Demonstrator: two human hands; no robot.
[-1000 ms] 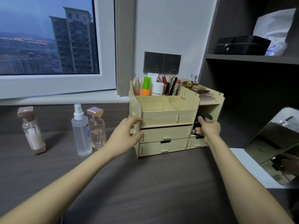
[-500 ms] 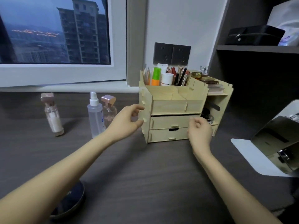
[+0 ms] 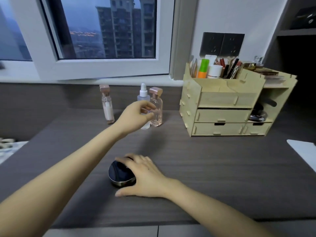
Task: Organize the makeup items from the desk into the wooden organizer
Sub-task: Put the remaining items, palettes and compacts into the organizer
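The wooden organizer [image 3: 222, 100] stands at the back right of the dark desk, its top slots full of tubes and pencils and its drawers pushed in. My right hand [image 3: 145, 177] lies over a round black compact [image 3: 118, 171] near the desk's front, fingers across the lid and thumb on the near side. My left hand [image 3: 135, 115] reaches to the back and curls around a clear spray bottle [image 3: 143, 94]. A pink perfume bottle [image 3: 157, 113] touches the spray bottle on its right. Another pink-capped bottle [image 3: 107, 108] stands apart on the left.
A white mirror base [image 3: 302, 151] juts in at the right edge. Behind the bottles runs a window sill [image 3: 102, 81], and dark wall sockets [image 3: 222, 44] sit above the organizer. A dark shelf unit [image 3: 294, 33] rises at the far right.
Both hands left the organizer. My left hand moved left to the spray bottle, my right hand came back to the compact at the front. The view swung left and down.
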